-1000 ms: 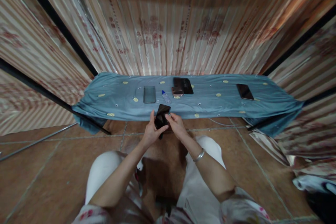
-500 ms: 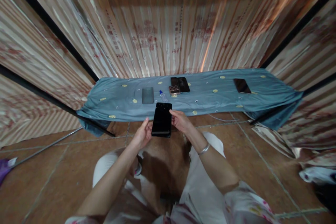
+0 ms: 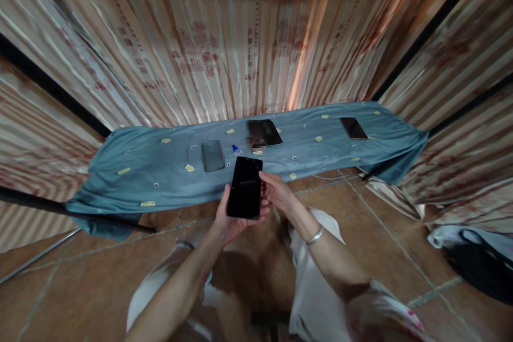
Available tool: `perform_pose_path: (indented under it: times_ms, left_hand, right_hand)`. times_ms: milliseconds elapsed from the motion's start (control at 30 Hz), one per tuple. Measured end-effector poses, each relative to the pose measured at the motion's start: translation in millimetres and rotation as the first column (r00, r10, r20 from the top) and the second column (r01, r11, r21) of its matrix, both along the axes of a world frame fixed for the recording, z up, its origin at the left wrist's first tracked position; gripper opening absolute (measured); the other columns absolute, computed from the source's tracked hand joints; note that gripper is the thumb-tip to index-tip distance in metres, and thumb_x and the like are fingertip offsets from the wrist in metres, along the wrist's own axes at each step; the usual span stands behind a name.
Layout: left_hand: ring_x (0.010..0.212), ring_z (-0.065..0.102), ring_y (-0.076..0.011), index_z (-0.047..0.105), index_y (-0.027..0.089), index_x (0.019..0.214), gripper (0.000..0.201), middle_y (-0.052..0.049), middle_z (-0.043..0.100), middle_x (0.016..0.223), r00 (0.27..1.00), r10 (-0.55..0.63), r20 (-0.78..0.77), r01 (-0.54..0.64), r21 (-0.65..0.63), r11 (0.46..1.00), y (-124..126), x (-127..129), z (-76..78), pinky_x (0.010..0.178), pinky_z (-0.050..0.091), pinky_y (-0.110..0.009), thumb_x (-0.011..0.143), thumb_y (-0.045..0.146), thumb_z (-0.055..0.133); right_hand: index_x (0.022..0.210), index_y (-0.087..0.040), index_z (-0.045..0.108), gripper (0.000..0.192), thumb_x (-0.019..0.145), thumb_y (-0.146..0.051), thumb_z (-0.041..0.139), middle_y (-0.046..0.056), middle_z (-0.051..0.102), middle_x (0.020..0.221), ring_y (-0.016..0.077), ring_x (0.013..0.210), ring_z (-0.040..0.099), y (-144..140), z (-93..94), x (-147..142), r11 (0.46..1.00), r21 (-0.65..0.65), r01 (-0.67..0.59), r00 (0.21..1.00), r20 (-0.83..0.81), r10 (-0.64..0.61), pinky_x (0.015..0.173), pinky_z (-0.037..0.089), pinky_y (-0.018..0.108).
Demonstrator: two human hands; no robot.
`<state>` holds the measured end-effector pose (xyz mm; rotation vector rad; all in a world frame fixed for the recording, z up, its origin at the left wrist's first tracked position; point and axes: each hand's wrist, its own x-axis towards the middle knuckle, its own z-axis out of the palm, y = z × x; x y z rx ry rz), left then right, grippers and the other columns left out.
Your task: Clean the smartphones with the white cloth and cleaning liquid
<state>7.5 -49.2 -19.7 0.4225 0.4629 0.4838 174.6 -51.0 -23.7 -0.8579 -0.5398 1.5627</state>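
A black tablet-like device with a dark, glossy screen [image 3: 245, 189] is held above my lap, close to the near edge of the cloth. My left hand [image 3: 232, 224] cups it from below and the left, thumb along its left edge, with fingertips showing past its lower right corner. With thumb and fingers, my right hand [image 3: 276, 191] pinches its right edge. Just beyond the device lies a small clear bottle with a blue cap [image 3: 235, 148], partly covered by it. Left of the bottle rests a flat grey rectangular item [image 3: 213, 156], partly pixelated.
A blue patterned cloth [image 3: 172, 157] covers the low bench. On it are a dark flat folder-like item [image 3: 270, 132] beside a pixelated patch, and a dark phone-like slab [image 3: 353, 128] at the right. Black poles [image 3: 433, 26] and striped curtains surround the bench. A black bag-like item [image 3: 479, 262] sits on the floor.
My left hand has slid further under the device, its fingers now reaching the right side. The right hand keeps its pinch. The view has turned slightly to the right.
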Motion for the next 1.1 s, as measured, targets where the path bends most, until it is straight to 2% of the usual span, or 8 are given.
perform_pose_path:
  times_ms: [133, 333, 467, 600, 700, 900, 1033, 1100]
  left_hand:
    - [0.083, 0.071, -0.0268, 0.063, 0.003, 0.12, 0.082, -0.023, 0.073, 0.101, 0.999, -0.013, 0.045, 0.013, -0.004, 1.0, 4, 2, -3.8, 0.076, 0.054, -0.038, 0.09, 0.069, 0.024]
    - [0.069, 0.07, -0.0228, 0.067, 0.004, 0.108, 0.076, -0.02, 0.074, 0.088, 0.994, 0.088, -0.058, -0.087, 0.015, 0.996, 12, -1, -12.4, 0.064, 0.055, -0.033, 0.092, 0.066, 0.027]
    - [0.068, 0.07, -0.0226, 0.066, 0.006, 0.109, 0.07, -0.018, 0.074, 0.086, 0.98, 0.173, -0.103, -0.167, 0.058, 0.984, 21, -5, -9.1, 0.062, 0.055, -0.033, 0.092, 0.064, 0.03]
    - [0.066, 0.07, -0.0221, 0.066, 0.008, 0.102, 0.064, -0.017, 0.074, 0.082, 0.953, 0.269, -0.139, -0.253, 0.119, 0.96, 27, -8, -2.0, 0.06, 0.055, -0.032, 0.094, 0.061, 0.032]
    - [0.064, 0.069, -0.0211, 0.066, 0.009, 0.101, 0.06, -0.015, 0.074, 0.079, 0.932, 0.334, -0.137, -0.312, 0.16, 0.936, 31, -9, -0.9, 0.059, 0.055, -0.031, 0.093, 0.06, 0.035]
    - [0.065, 0.068, -0.0186, 0.065, 0.01, 0.099, 0.058, -0.014, 0.074, 0.082, 0.895, 0.394, -0.208, -0.368, 0.154, 0.917, 40, -8, -8.6, 0.062, 0.054, -0.03, 0.095, 0.057, 0.032]
    - [0.064, 0.068, -0.0187, 0.066, 0.009, 0.102, 0.06, -0.013, 0.073, 0.079, 0.886, 0.401, -0.234, -0.381, 0.126, 0.916, 43, -4, -18.5, 0.061, 0.054, -0.03, 0.096, 0.056, 0.029]
    - [0.066, 0.068, -0.0196, 0.067, 0.009, 0.105, 0.061, -0.013, 0.073, 0.08, 0.887, 0.389, -0.248, -0.373, 0.108, 0.921, 42, -1, -24.3, 0.063, 0.054, -0.031, 0.095, 0.058, 0.032]
  right_hand:
    - [0.069, -0.018, 0.063, 0.031, 0.063, -0.039, 0.085, -0.006, 0.063, 0.059, 0.0075, 0.048, 0.054, 6, -3.4, 1, 0.998, -0.007, 0.062, 0.998, 0.003, -0.062, 0.043, 0.04, 0.019]
    - [0.07, -0.017, 0.068, 0.032, 0.056, -0.038, 0.089, -0.003, 0.069, 0.064, 0.0085, 0.052, 0.057, 18, -10.8, -9, 0.996, -0.014, 0.089, 0.996, 0.006, -0.089, 0.048, 0.044, 0.02]
    - [0.071, -0.017, 0.071, 0.033, 0.056, -0.042, 0.088, -0.002, 0.07, 0.064, 0.01, 0.053, 0.059, 34, -3.8, -10, 0.998, 0.017, 0.059, 0.995, 0.078, -0.06, 0.05, 0.045, 0.021]
    - [0.07, -0.018, 0.072, 0.033, 0.056, -0.043, 0.088, -0.001, 0.071, 0.066, 0.011, 0.057, 0.061, 52, 7.4, -7, 0.997, 0.063, 0.045, 0.991, 0.123, -0.052, 0.055, 0.048, 0.022]
    - [0.079, -0.019, 0.074, 0.032, 0.061, -0.043, 0.085, 0.0, 0.073, 0.072, 0.0133, 0.064, 0.064, 63, 5.2, -9, 0.995, 0.078, 0.058, 0.991, 0.114, -0.067, 0.061, 0.051, 0.025]
    - [0.09, -0.022, 0.073, 0.029, 0.072, -0.045, 0.076, 0.003, 0.075, 0.091, 0.0188, 0.086, 0.069, 69, -17.2, -11, 0.98, 0.097, 0.171, 0.975, 0.123, -0.183, 0.078, 0.054, 0.032]
    - [0.113, -0.023, 0.069, 0.039, 0.088, -0.05, 0.056, 0.007, 0.071, 0.117, 0.0238, 0.11, 0.065, 54, -20.2, -11, 0.958, 0.216, 0.19, 0.925, 0.287, -0.249, 0.097, 0.051, 0.041]
    - [0.127, -0.025, 0.062, 0.041, 0.095, -0.045, 0.045, 0.006, 0.064, 0.131, 0.0237, 0.121, 0.059, 42, -20.7, -17, 0.947, 0.298, 0.122, 0.843, 0.472, -0.258, 0.105, 0.046, 0.044]
